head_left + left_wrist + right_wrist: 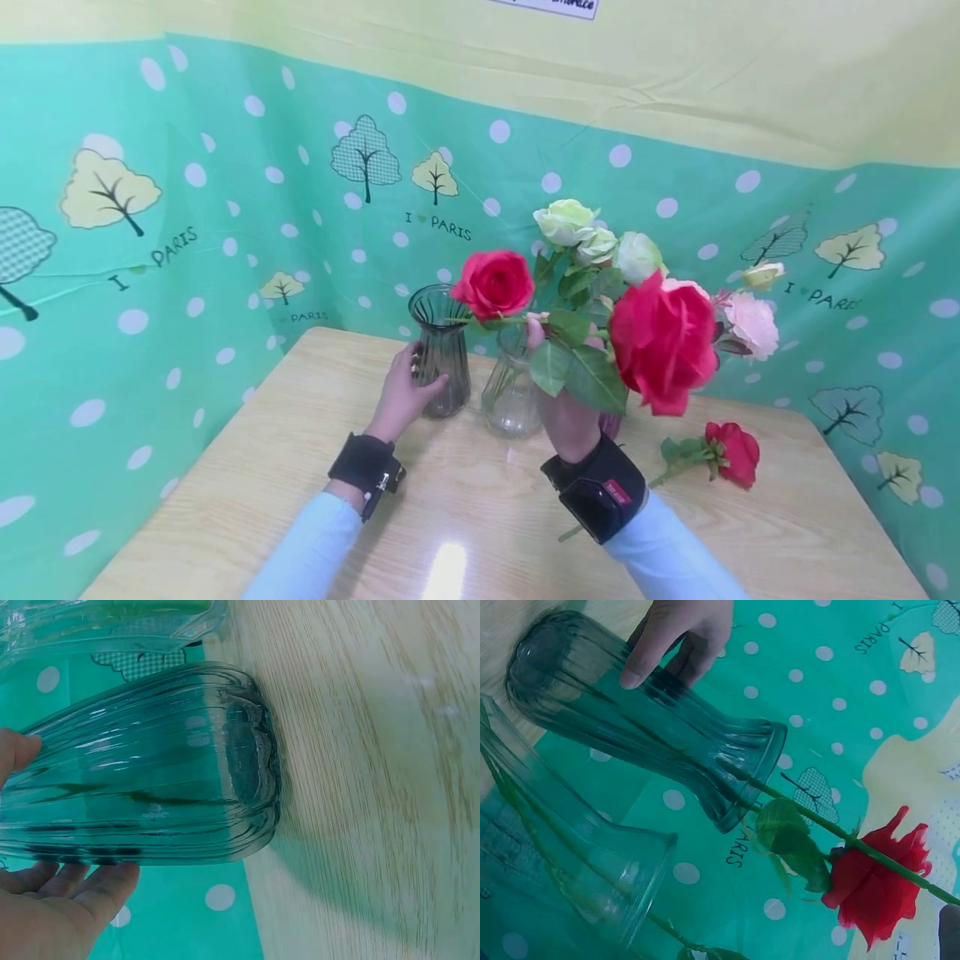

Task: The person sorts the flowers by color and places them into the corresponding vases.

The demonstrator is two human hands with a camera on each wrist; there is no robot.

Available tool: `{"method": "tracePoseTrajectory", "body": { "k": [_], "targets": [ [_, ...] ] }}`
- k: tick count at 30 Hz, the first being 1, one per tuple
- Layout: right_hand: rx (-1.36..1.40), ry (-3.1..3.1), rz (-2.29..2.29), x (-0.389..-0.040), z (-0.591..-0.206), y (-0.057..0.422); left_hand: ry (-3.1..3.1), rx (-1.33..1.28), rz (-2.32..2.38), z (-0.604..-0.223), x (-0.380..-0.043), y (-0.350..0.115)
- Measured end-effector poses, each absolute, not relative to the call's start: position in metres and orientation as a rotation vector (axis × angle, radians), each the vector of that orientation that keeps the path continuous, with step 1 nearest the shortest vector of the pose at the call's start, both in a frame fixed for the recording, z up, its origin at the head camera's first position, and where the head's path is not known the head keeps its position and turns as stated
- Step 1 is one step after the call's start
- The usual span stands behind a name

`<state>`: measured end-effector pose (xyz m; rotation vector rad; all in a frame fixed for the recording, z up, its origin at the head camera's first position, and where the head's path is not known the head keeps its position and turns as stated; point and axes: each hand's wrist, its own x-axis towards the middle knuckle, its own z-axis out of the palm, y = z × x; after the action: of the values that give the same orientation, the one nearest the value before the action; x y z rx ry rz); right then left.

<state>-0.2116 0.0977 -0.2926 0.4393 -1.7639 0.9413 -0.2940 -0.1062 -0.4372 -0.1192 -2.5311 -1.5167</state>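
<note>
Near the back of the table my left hand [405,392] holds the side of a grey fluted glass vase [442,375], thumb on one side and fingers on the other. A red rose [495,286] leans out of its mouth. My right hand [573,421] pinches the stem of another, larger red rose [663,343], partly covered by leaves. That stem lies nearly level, its cut end at the mouth of the grey vase in the right wrist view, where the vase [645,720] and first rose [874,889] show. Only a fingertip of my right hand shows there.
A clear glass vase [512,408] with stems stands right of the grey one. Whitish-green roses [566,223] and pink flowers [750,323] rise behind my right hand. A purple vase [611,423] is mostly hidden. Another red rose [733,454] lies on the table [780,517].
</note>
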Motion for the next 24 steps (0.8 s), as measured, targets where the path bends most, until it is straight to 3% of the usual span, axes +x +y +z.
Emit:
{"method": "tracePoseTrajectory", "body": {
  "k": [7,14,24],
  "targets": [
    [0.605,-1.687,0.823,-0.234,-0.292,0.081,-2.540,-0.107,-1.519,-0.436,-0.294,-0.105],
    [0.591,-1.836,0.744,-0.245,-0.298,0.074,-2.530,-0.132,-1.510,-0.435,-0.293,-0.104],
    [0.697,-1.869,1.155,-0.264,-0.304,0.065,-2.507,-0.139,-1.501,-0.435,-0.293,-0.104]
  ]
}}
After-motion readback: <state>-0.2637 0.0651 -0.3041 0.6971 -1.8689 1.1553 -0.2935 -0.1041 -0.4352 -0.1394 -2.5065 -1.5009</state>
